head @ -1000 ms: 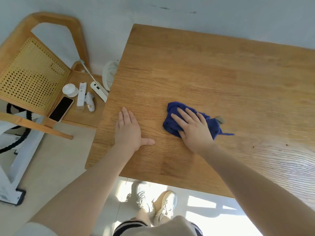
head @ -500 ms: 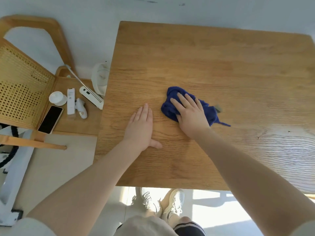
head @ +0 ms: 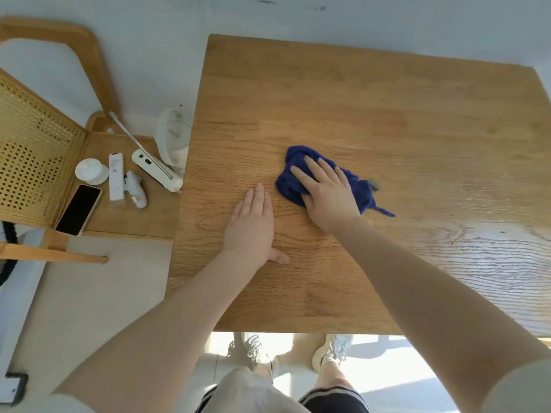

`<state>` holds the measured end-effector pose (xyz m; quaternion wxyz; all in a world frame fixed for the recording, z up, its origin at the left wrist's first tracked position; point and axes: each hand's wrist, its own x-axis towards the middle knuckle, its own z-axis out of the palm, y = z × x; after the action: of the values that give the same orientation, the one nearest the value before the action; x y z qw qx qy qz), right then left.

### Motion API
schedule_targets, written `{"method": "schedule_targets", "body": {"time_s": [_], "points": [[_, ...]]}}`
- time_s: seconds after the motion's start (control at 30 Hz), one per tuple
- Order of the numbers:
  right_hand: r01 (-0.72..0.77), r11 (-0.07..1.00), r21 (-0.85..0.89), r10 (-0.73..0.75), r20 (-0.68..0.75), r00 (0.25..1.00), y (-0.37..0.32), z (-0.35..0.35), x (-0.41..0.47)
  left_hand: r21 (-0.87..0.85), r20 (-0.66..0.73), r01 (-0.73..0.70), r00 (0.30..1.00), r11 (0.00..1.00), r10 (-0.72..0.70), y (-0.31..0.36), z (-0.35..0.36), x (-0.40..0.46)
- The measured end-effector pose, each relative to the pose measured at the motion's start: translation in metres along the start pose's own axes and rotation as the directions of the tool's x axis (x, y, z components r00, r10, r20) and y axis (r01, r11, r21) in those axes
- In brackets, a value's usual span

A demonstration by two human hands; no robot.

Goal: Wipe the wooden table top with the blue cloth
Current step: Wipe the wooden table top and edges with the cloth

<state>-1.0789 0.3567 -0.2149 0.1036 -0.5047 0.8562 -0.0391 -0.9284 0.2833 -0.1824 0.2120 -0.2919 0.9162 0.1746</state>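
A crumpled blue cloth [head: 293, 177] lies on the wooden table top [head: 387, 120], left of the table's middle. My right hand [head: 328, 193] presses flat on the cloth with fingers spread, covering its middle; a small grey tag sticks out at the cloth's right end. My left hand [head: 253, 225] rests flat on the bare wood just left of the cloth, fingers together, thumb out, holding nothing.
A wooden chair [head: 38, 162] with a woven back stands left of the table. On its seat lie a black phone [head: 79, 208], a white remote [head: 116, 175], a small white cup [head: 91, 171] and white gadgets. A white fan [head: 173, 138] stands by the table edge.
My right hand has pushed the cloth away from me and slightly left across the wood. My left hand has shifted right, closer to the cloth, while the view has swung.
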Motion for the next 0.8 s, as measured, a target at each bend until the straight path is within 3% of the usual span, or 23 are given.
{"method": "schedule_targets", "body": {"time_s": [0.27, 0.57, 0.8], "points": [[-0.164, 0.986, 0.009, 0.164, -0.015, 0.986, 0.057, -0.001, -0.079, -0.04, 0.036, 0.001, 0.999, 0.999, 0.0, 0.001, -0.005, -0.003], [-0.03, 0.996, -0.088, 0.034, 0.043, 0.999, 0.061, -0.014, 0.017, -0.238, -0.012, 0.094, 0.995, 0.967, -0.099, 0.028, 0.0, -0.003], [0.228, 0.972, -0.062, -0.222, 0.099, 0.97, 0.088, -0.005, -0.072, -0.208, -0.023, 0.224, 0.972, 0.952, -0.233, 0.075, -0.002, 0.002]]}}
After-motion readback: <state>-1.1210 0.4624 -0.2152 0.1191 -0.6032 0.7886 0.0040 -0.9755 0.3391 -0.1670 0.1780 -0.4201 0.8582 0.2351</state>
